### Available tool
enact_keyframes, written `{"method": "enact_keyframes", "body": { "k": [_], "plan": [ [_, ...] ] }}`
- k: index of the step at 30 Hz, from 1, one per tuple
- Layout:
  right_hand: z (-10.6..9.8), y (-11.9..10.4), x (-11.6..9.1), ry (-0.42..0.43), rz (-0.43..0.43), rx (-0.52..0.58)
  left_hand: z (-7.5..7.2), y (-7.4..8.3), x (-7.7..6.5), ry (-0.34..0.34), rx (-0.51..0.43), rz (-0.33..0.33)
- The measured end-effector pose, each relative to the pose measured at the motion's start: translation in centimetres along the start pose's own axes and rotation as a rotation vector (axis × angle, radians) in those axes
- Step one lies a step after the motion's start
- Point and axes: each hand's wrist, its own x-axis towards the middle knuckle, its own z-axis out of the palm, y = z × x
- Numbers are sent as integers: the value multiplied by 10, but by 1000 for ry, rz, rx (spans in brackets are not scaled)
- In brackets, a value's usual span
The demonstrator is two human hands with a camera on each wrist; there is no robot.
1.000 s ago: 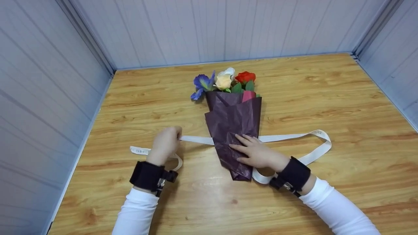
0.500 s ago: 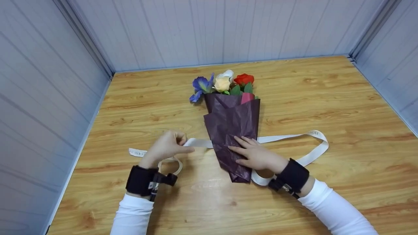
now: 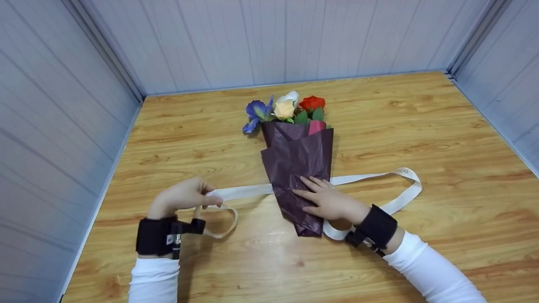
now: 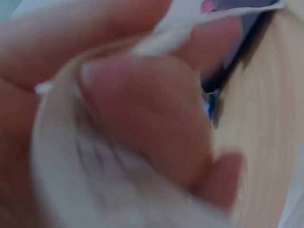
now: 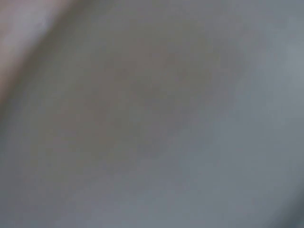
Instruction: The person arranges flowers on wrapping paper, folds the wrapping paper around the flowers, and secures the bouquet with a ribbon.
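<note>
A bouquet (image 3: 301, 155) wrapped in dark purple paper lies on the table, its purple, cream, white and red flowers pointing away from me. Under it passes a white ribbon (image 3: 248, 191), which comes out on both sides. My left hand (image 3: 185, 195) pinches the ribbon left of the bouquet, and a loop of it hangs below the fingers. In the left wrist view the ribbon (image 4: 114, 185) runs blurred past the curled fingers. My right hand (image 3: 330, 202) rests on the lower wrapping with fingers spread straight. The right wrist view is mostly a grey blur.
The ribbon's right part bends in a wide loop on the wooden table (image 3: 421, 252) and curls back beneath my right wrist. Pale panel walls (image 3: 269, 42) stand behind the table and along both sides.
My left hand has slid left along the ribbon, first opening its fingers, then pinching farther out. The ribbon's loose left end has been drawn in. My right hand stays on the bouquet.
</note>
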Motion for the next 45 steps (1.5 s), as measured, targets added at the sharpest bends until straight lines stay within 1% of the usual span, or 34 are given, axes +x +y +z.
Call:
{"method": "enact_keyframes", "body": {
  "k": [2,4,6,7,9,10,14,15,17,18,21,22,24,26,30,34,36,38,41,43,45],
  "plan": [
    [-1,1,-1,6,2,1,3,3,3,47,-86,70],
    [-1,1,-2,8,5,3,10,9,10,119,-183,162],
    [0,2,-2,2,14,11,20,17,20,188,-257,257],
    [0,2,-2,1,16,11,25,21,26,224,-276,299],
    [1,2,-2,-2,23,12,35,30,40,268,-322,374],
    [2,1,-2,-2,27,14,40,35,47,282,-342,404],
    [3,0,0,10,26,5,60,54,77,357,-412,485],
    [3,0,0,12,24,3,65,60,84,376,-430,496],
    [3,-1,0,11,24,-4,74,70,97,404,-450,509],
    [3,-1,0,9,24,-8,79,74,103,404,-466,515],
    [3,-1,0,9,15,-13,92,86,118,383,-521,507],
    [3,-1,0,10,11,-11,95,88,122,366,-535,505],
    [4,-1,0,13,3,-9,102,91,130,340,-556,501],
    [4,-1,1,17,-4,-5,108,92,135,330,-554,499],
    [5,-1,1,30,-12,-14,115,91,141,329,-558,488],
    [5,-1,1,44,-28,-11,118,91,143,347,-569,468],
    [4,0,1,67,-51,-4,118,91,143,358,-567,457],
    [2,3,2,107,-84,14,119,91,144,364,-571,449],
    [-5,8,5,180,-148,105,120,91,147,370,-586,440],
    [-12,11,5,206,-136,177,122,91,149,369,-607,440],
    [-20,15,3,226,-89,253,123,91,151,369,-616,446]
  ]
}}
